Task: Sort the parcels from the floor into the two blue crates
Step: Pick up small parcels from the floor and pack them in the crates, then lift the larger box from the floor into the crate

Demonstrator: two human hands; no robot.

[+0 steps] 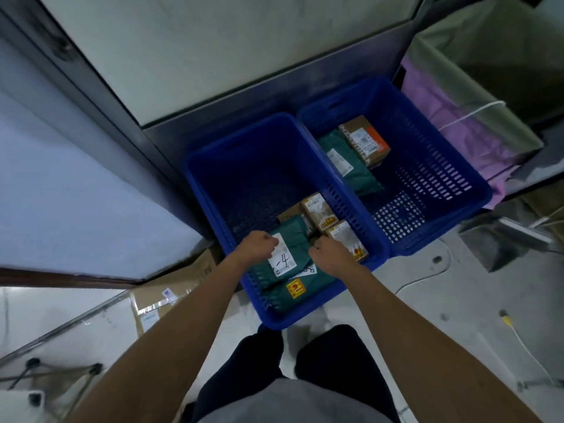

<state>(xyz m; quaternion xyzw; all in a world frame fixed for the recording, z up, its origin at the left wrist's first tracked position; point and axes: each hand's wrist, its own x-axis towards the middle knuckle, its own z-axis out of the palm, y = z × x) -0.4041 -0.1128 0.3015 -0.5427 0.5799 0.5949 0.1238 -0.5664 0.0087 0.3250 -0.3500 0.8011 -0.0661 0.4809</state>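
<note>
**Parcels split across two crates; both hands on the labelled green mailer (294, 239)**

Left blue crate (210, 190) fills frame centre. Right blue crate (457, 154) is at its 2 o'clock, long walls touching. Both stand on a pale floor (473, 300). Purple cloth (451, 129) lies at 3 o'clock of the right blue crate. Flat cardboard box (171, 296) is on the floor at 8 o'clock of the left blue crate.

In the left blue crate all parcels bunch at the 5 o'clock end, nearest the person. The labelled green mailer is on top, white label up, handwritten "-4". Second green mailer (317, 280) lies under it toward 6 o'clock and carries a yellow sticker. Two small boxes sit at 1–2 o'clock of the held mailer, along the crate's right wall: upper brown box (319, 210) and lower brown box (348, 239).

In the right blue crate the far green mailer (354, 175) lies along the left wall. Orange-banded box (364, 140) overlaps its 1 o'clock end.

Left hand (254, 247) has fingers curled and pinches the labelled green mailer's 9 o'clock edge at the label. Right hand (328, 251) is clenched on its 3 o'clock edge. Cannot tell whether the mailer is lifted or resting on the pile.

Yellow-tipped cable (505, 319) lies on the floor at 4 o'clock of frame.
</note>
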